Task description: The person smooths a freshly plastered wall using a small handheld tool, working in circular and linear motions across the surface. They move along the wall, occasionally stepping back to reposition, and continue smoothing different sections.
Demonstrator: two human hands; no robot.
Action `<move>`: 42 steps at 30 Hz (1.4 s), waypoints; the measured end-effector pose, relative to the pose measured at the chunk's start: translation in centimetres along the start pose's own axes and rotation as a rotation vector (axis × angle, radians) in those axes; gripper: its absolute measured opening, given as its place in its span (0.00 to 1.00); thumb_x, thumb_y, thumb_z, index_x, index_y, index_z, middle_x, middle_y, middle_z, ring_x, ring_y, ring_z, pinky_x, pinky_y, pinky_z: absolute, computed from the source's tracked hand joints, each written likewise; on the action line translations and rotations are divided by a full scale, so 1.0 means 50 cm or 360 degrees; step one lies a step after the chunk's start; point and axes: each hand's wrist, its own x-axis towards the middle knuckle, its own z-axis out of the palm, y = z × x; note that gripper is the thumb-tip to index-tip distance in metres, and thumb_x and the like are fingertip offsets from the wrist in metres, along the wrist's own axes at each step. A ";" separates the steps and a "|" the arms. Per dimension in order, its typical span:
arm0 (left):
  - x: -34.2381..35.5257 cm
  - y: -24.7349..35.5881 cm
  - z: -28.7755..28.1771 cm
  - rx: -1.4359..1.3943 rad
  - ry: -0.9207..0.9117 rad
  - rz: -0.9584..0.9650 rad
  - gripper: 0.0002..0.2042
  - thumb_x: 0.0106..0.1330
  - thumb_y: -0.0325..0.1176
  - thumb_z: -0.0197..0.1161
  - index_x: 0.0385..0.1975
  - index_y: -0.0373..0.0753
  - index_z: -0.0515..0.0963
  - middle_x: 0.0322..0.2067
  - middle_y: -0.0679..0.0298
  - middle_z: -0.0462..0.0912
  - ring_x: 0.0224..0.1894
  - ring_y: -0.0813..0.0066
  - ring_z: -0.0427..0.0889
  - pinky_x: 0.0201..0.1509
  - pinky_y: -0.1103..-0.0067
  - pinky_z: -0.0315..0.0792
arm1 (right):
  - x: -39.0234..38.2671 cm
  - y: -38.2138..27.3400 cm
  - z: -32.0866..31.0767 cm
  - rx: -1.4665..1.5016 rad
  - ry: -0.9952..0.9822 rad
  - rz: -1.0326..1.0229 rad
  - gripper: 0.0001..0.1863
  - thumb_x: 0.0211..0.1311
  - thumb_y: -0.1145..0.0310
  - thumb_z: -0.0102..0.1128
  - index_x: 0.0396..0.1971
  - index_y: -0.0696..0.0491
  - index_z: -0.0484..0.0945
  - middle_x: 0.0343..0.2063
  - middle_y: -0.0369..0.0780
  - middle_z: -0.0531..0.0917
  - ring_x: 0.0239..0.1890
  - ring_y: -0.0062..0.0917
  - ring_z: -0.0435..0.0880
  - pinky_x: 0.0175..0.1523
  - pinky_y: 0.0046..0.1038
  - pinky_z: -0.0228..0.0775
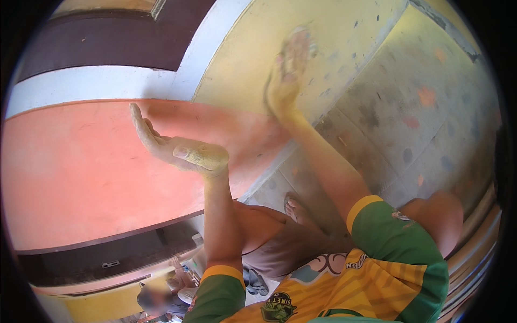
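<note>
My left hand (186,151) is raised in front of the salmon-pink wall (70,172). Its fingers stretch out straight, nothing is in it, and pale yellowish dust coats the palm and the heel. Farther up and to the right, my right hand (288,81) lies against the yellow wall (242,59), dusty as well. Motion smears its fingers, which look pressed together. A pale, blurred edge shows around the fingertips, but what it belongs to I cannot make out.
A white band (102,86) and a dark brown panel (118,40) border the painted walls. Grey floor (388,145) with colored paint spots runs along the wall's foot. A person (156,299) is at lower left, below a dark recess (107,264). Slatted wood (474,258) stands at far right.
</note>
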 end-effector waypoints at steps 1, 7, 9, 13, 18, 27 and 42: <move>-0.005 -0.004 -0.001 0.0008 -0.0044 0.0023 0.40 0.81 0.63 0.34 0.73 0.28 0.61 0.72 0.47 0.67 0.75 0.53 0.65 0.78 0.58 0.58 | -0.045 -0.033 0.031 0.0029 -0.0085 0.0018 0.26 0.73 0.65 0.53 0.68 0.55 0.76 0.70 0.48 0.75 0.76 0.50 0.66 0.80 0.52 0.50; -0.024 -0.015 0.035 -0.0094 -0.0365 0.0220 0.37 0.83 0.59 0.33 0.74 0.28 0.59 0.72 0.45 0.66 0.75 0.49 0.65 0.79 0.56 0.57 | -0.200 0.035 0.096 -0.0205 -0.0200 -0.0425 0.31 0.73 0.61 0.52 0.74 0.57 0.69 0.74 0.54 0.68 0.79 0.53 0.59 0.82 0.55 0.40; -0.030 -0.045 0.006 -0.0096 -0.0462 0.0317 0.36 0.84 0.56 0.33 0.74 0.28 0.58 0.73 0.44 0.65 0.76 0.47 0.64 0.79 0.55 0.57 | -0.052 0.031 0.027 -0.0052 0.0018 0.0486 0.35 0.71 0.64 0.55 0.76 0.59 0.64 0.77 0.55 0.62 0.80 0.52 0.55 0.82 0.56 0.39; -0.017 0.004 0.013 -0.0173 -0.0497 0.0284 0.40 0.81 0.59 0.39 0.75 0.25 0.56 0.73 0.41 0.64 0.77 0.44 0.62 0.79 0.53 0.57 | 0.073 0.081 -0.043 -0.0022 0.0513 0.0701 0.41 0.67 0.68 0.60 0.77 0.62 0.57 0.79 0.55 0.55 0.82 0.53 0.49 0.82 0.57 0.34; -0.035 -0.024 0.044 -0.0224 -0.0566 0.0221 0.40 0.82 0.58 0.38 0.77 0.25 0.52 0.75 0.41 0.62 0.77 0.44 0.61 0.81 0.54 0.55 | -0.183 -0.025 0.067 0.0098 0.0018 0.0752 0.44 0.66 0.68 0.56 0.79 0.65 0.50 0.79 0.62 0.49 0.82 0.59 0.42 0.82 0.59 0.26; -0.038 0.019 0.095 -0.0192 -0.0634 0.0295 0.36 0.84 0.54 0.36 0.76 0.26 0.54 0.75 0.44 0.61 0.78 0.47 0.60 0.80 0.55 0.57 | 0.004 0.061 0.016 -0.0422 0.0182 0.1067 0.41 0.73 0.61 0.54 0.77 0.69 0.51 0.77 0.65 0.53 0.79 0.64 0.48 0.81 0.62 0.37; -0.075 -0.027 0.055 -0.0176 -0.0810 0.0262 0.36 0.84 0.53 0.39 0.77 0.26 0.52 0.77 0.45 0.59 0.79 0.49 0.58 0.81 0.57 0.57 | -0.102 0.178 0.016 -0.0160 0.0601 0.1659 0.41 0.83 0.55 0.42 0.80 0.65 0.38 0.81 0.59 0.36 0.83 0.55 0.30 0.83 0.51 0.22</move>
